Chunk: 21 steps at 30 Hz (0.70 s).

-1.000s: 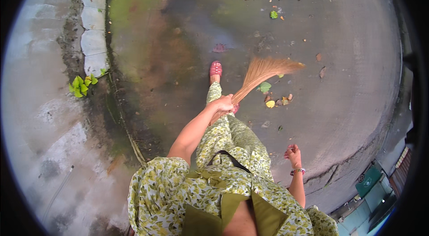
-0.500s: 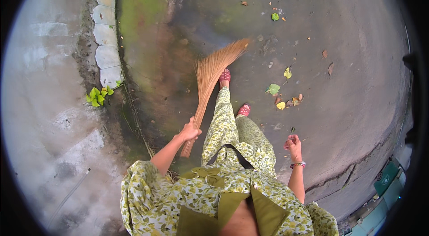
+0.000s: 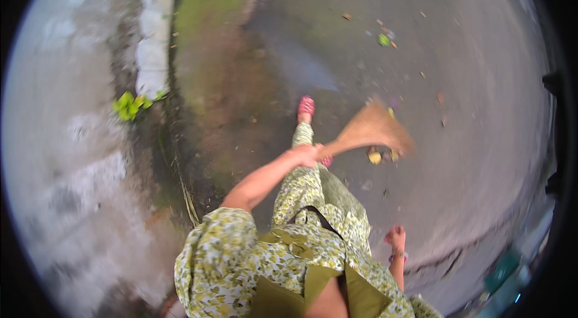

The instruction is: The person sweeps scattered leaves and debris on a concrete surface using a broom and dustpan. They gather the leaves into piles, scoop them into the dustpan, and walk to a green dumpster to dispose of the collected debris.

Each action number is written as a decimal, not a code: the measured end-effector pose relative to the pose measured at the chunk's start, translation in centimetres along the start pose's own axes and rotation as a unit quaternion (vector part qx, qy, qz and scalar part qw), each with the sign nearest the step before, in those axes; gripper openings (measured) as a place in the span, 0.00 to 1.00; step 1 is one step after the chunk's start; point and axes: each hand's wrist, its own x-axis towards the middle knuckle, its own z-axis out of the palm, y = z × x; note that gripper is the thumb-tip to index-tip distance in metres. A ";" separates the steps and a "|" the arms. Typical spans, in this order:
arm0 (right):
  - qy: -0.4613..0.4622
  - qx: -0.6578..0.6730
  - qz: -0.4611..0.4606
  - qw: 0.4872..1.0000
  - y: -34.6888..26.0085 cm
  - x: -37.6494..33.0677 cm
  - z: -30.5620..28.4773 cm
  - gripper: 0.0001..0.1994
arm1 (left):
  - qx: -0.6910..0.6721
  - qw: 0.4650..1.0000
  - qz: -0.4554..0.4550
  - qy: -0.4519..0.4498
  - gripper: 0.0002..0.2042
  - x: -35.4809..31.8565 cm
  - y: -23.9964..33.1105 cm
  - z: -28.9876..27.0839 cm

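Observation:
My left hand point(image 3: 306, 154) is closed round the handle end of a straw broom point(image 3: 370, 128). The broom lies across to the right in front of my legs, its fanned bristles blurred by motion. Beside and partly under the bristles are a yellow leaf point(image 3: 374, 157) and a few brownish ones. Low on the right, by my hip, hangs my right hand point(image 3: 395, 238), fingers curled in and no object visible in them; a bracelet point(image 3: 398, 255) circles its wrist.
Damp ground bears a green leaf point(image 3: 383, 40) and scattered brown bits farther off. On the left runs a pale stone edging point(image 3: 152, 59) with a small leafy plant point(image 3: 128, 105) at its near end. My red shoe point(image 3: 306, 105) stands ahead. A green object point(image 3: 501, 271) is at lower right.
My left hand has swung the broom from left to right, over to the fallen leaves. My right hand has dropped lower and back, its fingers more curled.

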 end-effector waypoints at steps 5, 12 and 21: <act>-0.013 0.035 0.052 0.998 -2.4 0.3 2.1 0.07 | -0.136 0.990 -0.004 0.037 0.45 -4.9 0.9 1.2; -0.048 0.049 -0.049 0.996 -10.8 2.6 2.6 0.08 | -0.289 0.926 -0.146 0.192 0.44 -13.5 -0.6 -10.2; -0.032 0.075 -0.117 0.990 -22.1 -4.5 6.5 0.08 | -0.388 0.846 -0.182 0.318 0.47 5.9 -7.3 -30.3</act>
